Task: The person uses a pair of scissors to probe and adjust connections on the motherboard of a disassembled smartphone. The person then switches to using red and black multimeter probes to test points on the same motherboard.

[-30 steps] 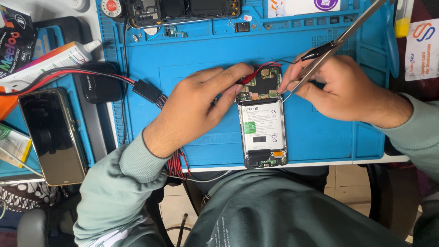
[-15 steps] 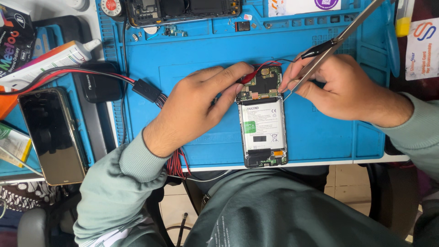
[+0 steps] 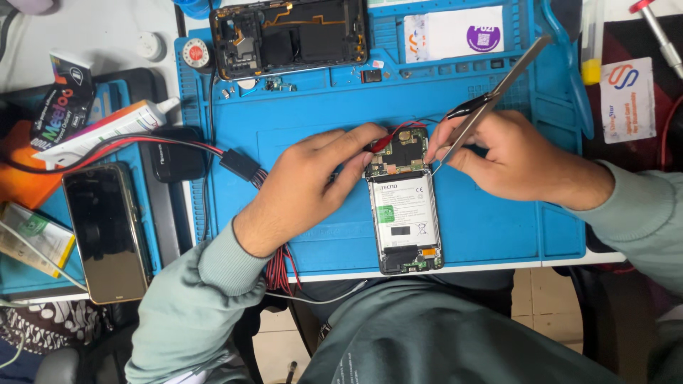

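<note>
Two hands work on one opened phone (image 3: 404,213), which lies face down w/ its back cover off, near the front edge of the blue repair mat (image 3: 313,121), its battery and circuit board exposed. The left hand (image 3: 306,188) has its fingers closed together around a red probe clip (image 3: 384,142) and presses it at the top left of the board. The right hand (image 3: 516,160) pinches metal tweezers (image 3: 491,99) between thumb and forefinger; the tips come down at the top right corner of the board.

To do this step well, I think both wrists should rest on the mat for support, and the tweezers should touch only one contact, bc a slip can bridge small parts. The red clip must stay steady and not pull on its red and black wires (image 3: 235,160).

Hard to see: the exact point where the tweezer tips and the clip meet the board is too small, and the left fingers cover part of it. If the clip bites or only touches, I cannot tell. A second opened phone (image 3: 288,35) is cut by the top edge. A dark phone (image 3: 107,231) lies at the left, off the mat.
</note>
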{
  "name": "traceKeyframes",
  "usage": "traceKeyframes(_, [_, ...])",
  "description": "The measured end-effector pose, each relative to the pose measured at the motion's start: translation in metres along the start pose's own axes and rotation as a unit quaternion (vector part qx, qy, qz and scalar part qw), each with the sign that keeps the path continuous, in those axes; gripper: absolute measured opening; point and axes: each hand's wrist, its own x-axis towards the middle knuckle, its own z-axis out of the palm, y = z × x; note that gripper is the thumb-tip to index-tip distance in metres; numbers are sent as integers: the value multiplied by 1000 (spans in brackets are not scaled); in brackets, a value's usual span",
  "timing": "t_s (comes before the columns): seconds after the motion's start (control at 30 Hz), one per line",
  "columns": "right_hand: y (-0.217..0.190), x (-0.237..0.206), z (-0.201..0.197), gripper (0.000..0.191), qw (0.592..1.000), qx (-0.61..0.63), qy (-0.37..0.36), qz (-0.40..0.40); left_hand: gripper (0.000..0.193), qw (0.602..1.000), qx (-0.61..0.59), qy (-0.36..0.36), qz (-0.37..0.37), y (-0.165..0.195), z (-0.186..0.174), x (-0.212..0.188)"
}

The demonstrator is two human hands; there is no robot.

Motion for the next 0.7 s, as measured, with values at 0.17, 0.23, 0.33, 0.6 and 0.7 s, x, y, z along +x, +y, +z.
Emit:
traceKeyframes(0.17, [2,-1,-1,16,1000,-9,-5,-5,31,1000,-7,-1,4,0,0,1])
traceKeyframes(0.23, [3,-1,-1,16,1000,-10,-5,-6,31,1000,-5,-3,-6,0,0,1])
traceKeyframes(0.33, [4,0,0,15,1000,-8,-6,-4,31,1000,-4,-5,-9,0,1,0])
traceKeyframes(0.6, [5,-2,-1,16,1000,-6,-7,3,31,1000,-7,-2,-2,-1,2,1])
traceKeyframes(0.7, [4,-2,-1,15,1000,0,-7,4,31,1000,-4,-7,-7,-1,2,1])
